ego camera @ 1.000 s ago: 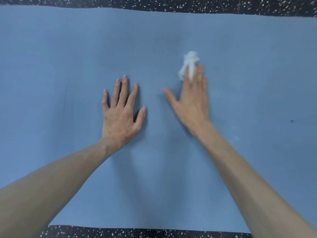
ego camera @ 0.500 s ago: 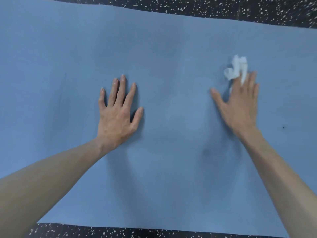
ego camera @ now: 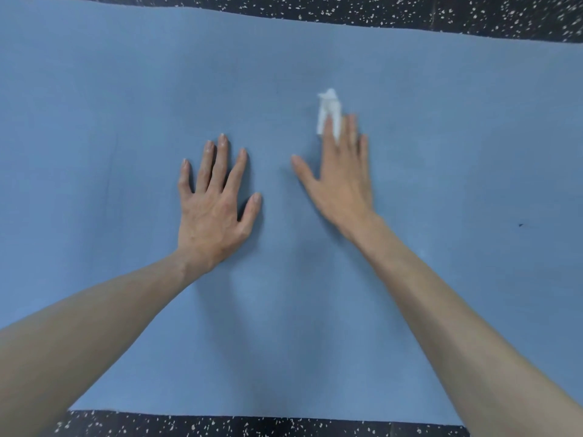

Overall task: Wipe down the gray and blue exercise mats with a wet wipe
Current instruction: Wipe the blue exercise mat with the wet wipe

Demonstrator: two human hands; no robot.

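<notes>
Two flat hands | left hand (ego camera: 214,212) bare on blue mat (ego camera: 94,121) | right hand (ego camera: 342,181) fingers straight, pressing crumpled white wipe (ego camera: 328,111)

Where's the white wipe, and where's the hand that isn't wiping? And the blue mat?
wet wipe (ego camera: 328,108), head view, on its bunched white end past the fingertips.
left hand (ego camera: 211,216), head view, on the back of the hand.
blue mat (ego camera: 110,105), head view, on bare surface.

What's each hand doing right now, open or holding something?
Left hand: open, fingers spread, flat on the blue mat.
Right hand: open, straight fingers pressing the wet wipe onto the mat.
</notes>
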